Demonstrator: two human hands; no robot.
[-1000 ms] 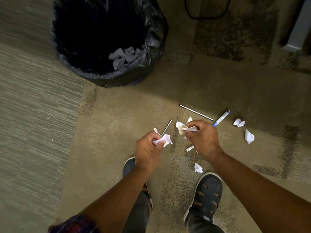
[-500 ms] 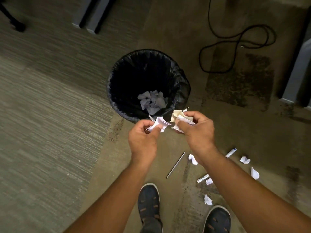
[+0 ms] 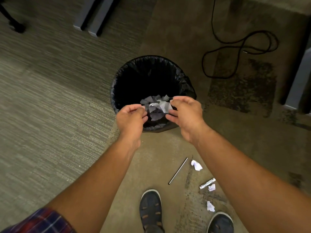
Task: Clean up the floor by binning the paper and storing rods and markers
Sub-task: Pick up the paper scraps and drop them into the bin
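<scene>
Both my hands, left (image 3: 131, 117) and right (image 3: 186, 113), hover over the bin (image 3: 151, 68), fingers loosely spread and empty. Paper (image 3: 156, 108) lies inside; a rod (image 3: 178, 171) and scraps (image 3: 196, 165) lie near my feet.

The bin (image 3: 117, 91) wears a glossy, wrinkled black plastic liner holding crumpled paper (image 3: 156, 106). The carpet (image 3: 50, 98) is rough, matt woven cloth, worn in patches. The rod (image 3: 178, 171) looks smooth metal; the marker (image 3: 207, 183) shiny. The sleeve (image 3: 40, 221) is plaid cloth.
</scene>
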